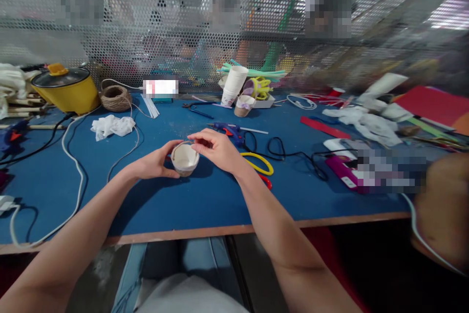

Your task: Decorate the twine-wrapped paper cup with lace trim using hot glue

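Note:
A small white paper cup (pixel 185 159), wrapped round its outside in tan twine, rests tilted on the blue table top (pixel 190 200), its mouth turned toward me. My left hand (pixel 156 162) grips its left side with curled fingers. My right hand (pixel 216 149) pinches the cup's upper right rim, where a thin twine strand runs. A twine spool (pixel 115 98) stands far left, its loose strand (pixel 126 154) trailing across the table toward the cup.
A blue glue gun (pixel 229 131) and yellow-handled scissors (pixel 258 162) lie right of my hands. Stacked paper cups (pixel 234 86), a yellow pot (pixel 68 89), crumpled white tissue (pixel 112 126), cables and red sheets (pixel 434 105) crowd the table. A perforated metal screen (pixel 176 39) stands behind.

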A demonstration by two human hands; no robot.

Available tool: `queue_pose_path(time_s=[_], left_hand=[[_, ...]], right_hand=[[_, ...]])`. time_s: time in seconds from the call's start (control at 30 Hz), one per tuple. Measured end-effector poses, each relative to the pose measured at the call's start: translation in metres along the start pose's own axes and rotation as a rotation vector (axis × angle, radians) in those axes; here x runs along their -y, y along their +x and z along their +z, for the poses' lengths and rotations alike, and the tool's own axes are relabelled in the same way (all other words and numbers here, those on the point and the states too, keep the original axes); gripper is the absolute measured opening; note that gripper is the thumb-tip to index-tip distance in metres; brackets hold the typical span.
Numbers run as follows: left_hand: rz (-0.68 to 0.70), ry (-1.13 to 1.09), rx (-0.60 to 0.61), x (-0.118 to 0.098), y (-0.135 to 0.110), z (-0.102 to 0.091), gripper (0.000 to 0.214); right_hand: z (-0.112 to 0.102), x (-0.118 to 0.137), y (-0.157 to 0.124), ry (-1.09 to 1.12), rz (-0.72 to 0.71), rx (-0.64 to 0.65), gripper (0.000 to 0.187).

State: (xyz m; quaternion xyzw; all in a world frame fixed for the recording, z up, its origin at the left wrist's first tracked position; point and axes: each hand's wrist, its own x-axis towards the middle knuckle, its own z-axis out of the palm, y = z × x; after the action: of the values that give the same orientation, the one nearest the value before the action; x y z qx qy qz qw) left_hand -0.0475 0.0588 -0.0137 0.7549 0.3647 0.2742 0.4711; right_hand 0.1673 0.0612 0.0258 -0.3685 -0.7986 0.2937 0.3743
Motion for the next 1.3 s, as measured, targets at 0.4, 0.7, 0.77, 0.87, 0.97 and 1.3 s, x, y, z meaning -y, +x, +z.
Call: queue_pose_path(time_s=[0.4,0.7,0.77,0.87,0.97,1.3], left_hand=[[-0.036,0.044,-0.394,0.01,0.008,0.037,0.068],[-0.032,0.085,-0.5,0.004,0.003,0.047,0.074],[-0.021,0.078,-0.482,0.005,0.003,0.046,0.07],[-0.037,0.077,-0.489,0.008,0.004,0.046,0.066],[-0.073,0.086,-0.503,0.011,0.006,0.049,0.066],[-0.148,0.134,-0.512,0.005,0.004,0.054,0.063]], right_hand=[[0.003,-0.006,-0.024,0.016,0.333,0.123,0.039],[0.014,-0.007,-0.017,0.157,0.216,0.195,0.05],[0.009,-0.013,-0.015,0.188,0.193,0.215,0.049],[-0.001,-0.016,-0.015,0.176,0.21,0.226,0.056],[-0.009,-0.003,-0.012,0.062,0.203,0.117,0.054],[-0.001,0.049,0.018,-0.514,0.054,0.212,0.024]])
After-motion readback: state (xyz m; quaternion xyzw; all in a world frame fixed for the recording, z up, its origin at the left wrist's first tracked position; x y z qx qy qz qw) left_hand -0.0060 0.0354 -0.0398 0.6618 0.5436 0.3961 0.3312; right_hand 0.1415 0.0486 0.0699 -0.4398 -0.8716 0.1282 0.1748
